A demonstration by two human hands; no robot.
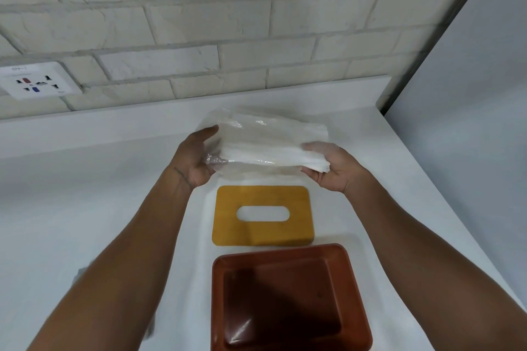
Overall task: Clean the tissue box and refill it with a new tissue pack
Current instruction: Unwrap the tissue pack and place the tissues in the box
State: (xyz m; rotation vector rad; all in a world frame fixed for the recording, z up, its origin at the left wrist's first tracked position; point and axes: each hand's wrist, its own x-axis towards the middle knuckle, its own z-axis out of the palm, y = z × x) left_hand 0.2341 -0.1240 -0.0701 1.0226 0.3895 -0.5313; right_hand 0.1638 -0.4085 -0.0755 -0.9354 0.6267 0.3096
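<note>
Holding one tissue pack: two hands, left hand, right hand.

Head-worn view (wide-angle), facing forward and down, close above counter, wall beyond

The white tabletop carries a yellow lid (lying flat, with an oval slot) and, just nearer the person, an open brown box.

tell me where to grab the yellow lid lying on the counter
Its short ends, from above, I'd say. The lid lies flat on the counter, so only its thin edges offer a pinch, and the brown box crowds its near long edge.
</note>
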